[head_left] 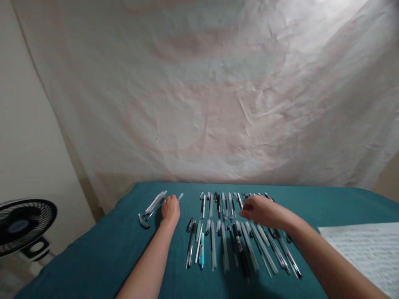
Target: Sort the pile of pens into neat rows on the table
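A pale, wrinkled sheet (193, 99) hangs behind a wide green cloth (102, 253). White paper (361, 245) covered in blurred lines lies at right; a black fan (26, 228) stands beyond the cloth's left edge. Pens lie side by side in a longer front row (213, 247) and a shorter back row (219, 206). The right hand (257, 211) is above the back row's right part, its grip curled nearly closed; whether it holds anything, I cannot tell. The left hand (170, 209) is bunched beside a loose pen cluster (155, 203), its grip's contents hidden. A turquoise pen (202, 251) lies in front.
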A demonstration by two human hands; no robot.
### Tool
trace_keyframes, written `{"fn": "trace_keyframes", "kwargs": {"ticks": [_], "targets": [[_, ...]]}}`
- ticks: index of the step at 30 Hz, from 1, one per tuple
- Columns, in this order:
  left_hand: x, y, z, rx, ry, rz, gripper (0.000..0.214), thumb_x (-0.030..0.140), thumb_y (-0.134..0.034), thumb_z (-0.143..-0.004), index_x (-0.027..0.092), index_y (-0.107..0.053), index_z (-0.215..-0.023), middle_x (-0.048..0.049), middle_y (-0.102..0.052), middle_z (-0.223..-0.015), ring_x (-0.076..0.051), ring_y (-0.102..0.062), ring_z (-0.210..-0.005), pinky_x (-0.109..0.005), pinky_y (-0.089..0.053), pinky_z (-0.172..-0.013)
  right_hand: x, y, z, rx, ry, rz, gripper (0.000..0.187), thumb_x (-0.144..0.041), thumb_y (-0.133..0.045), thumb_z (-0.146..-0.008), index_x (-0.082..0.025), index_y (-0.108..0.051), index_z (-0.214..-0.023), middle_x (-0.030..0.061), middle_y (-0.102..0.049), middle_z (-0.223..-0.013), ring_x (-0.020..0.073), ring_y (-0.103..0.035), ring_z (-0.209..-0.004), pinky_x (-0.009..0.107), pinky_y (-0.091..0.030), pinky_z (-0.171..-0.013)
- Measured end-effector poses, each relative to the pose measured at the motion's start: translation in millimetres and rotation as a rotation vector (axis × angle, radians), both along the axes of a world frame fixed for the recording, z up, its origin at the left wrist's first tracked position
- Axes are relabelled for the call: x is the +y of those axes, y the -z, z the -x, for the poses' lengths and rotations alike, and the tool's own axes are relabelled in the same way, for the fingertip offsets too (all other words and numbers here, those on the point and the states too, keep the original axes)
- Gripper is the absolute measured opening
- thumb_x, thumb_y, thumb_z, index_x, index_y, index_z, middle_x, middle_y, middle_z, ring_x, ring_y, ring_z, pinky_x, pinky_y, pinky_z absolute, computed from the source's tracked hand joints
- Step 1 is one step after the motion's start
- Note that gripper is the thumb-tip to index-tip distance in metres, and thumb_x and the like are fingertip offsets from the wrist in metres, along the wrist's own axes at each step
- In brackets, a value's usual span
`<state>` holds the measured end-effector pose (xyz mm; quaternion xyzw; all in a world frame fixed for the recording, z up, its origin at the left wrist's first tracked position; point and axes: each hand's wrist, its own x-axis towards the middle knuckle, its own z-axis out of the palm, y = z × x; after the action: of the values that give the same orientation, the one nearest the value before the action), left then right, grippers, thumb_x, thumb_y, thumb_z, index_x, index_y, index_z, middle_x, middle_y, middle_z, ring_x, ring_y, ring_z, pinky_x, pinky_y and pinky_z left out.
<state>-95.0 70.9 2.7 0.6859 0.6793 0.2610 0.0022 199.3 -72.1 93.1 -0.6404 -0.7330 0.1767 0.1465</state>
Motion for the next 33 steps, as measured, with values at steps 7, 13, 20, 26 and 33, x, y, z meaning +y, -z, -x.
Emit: {"fn": "trace_keyframes", "kwargs": {"ticks": [7, 13, 20, 26, 33], "targets": [[-7.0, -22.6, -37.6, -0.175, 0.271, 0.011, 0.023, 0.026, -0.041, -0.079, 0.013, -0.057, -0.089, -0.0101, -0.057, -0.090, -0.018, -0.053, -0.086, -0.029, -0.037, -0.078, 17.6, 3.4, 12.1, 0.269, 0.002, -0.080, 0.034, -0.042, -0.042, -0.076, -0.013, -0.061, -0.074, 0.0041, -0.063, -0.063, 0.0097, -0.054, -0.049, 0.017, -0.033, -0.041], [-54.3, -45.2, -92.8, -0.722, 0.746, 0.316, 0.029, 0.036, -0.043, -0.077, 0.014, -0.052, -0.094, -0.0050, -0.058, -0.080, -0.011, -0.055, -0.065, -0.020, -0.040, -0.055, 31.9, 16.6, 18.2, 0.645, 0.059, -0.073, 0.039, -0.045, -0.043, -0.075, -0.011, -0.057, -0.088, 0.0063, -0.063, -0.078, 0.0087, -0.053, -0.048, 0.017, -0.041, -0.039], [-89.5, -57.2, -114.9, -0.907, 0.879, 0.502, 0.031, 0.039, -0.050, -0.072, 0.014, -0.056, -0.090, -0.0031, -0.058, -0.076, -0.009, -0.050, -0.062, -0.019, -0.035, -0.054, 28.6, 17.7, 16.0, 0.792, -0.012, -0.156, 0.035, -0.043, -0.046, -0.074, -0.012, -0.058, -0.085, 0.0028, -0.060, -0.071, 0.0063, -0.049, -0.047, 0.015, -0.040, -0.040], [-90.5, -56.5, -120.3, -0.943, 0.881, 0.548, 0.035, 0.046, -0.045, -0.074, 0.013, -0.056, -0.072, -0.0004, -0.052, -0.063, -0.006, -0.042, -0.053, -0.018, -0.030, -0.048, 23.2, 16.4, 20.6, 0.846, -0.055, -0.105, 0.037, -0.040, -0.052, -0.072, -0.012, -0.060, -0.093, 0.0013, -0.058, -0.063, 0.0073, -0.048, -0.050, 0.016, -0.039, -0.041], [-95.7, -53.9, -125.8, -1.090, 0.813, 0.637, 0.033, 0.048, -0.047, -0.072, 0.015, -0.051, -0.077, 0.0061, -0.037, -0.057, -0.002, -0.025, -0.041, -0.015, -0.016, -0.038, 29.9, 29.9, 27.9, 0.993, 0.049, -0.103, 0.034, -0.044, -0.054, -0.070, -0.012, -0.059, -0.081, 0.0015, -0.057, -0.068, 0.0059, -0.047, -0.049, 0.015, -0.038, -0.039]]}}
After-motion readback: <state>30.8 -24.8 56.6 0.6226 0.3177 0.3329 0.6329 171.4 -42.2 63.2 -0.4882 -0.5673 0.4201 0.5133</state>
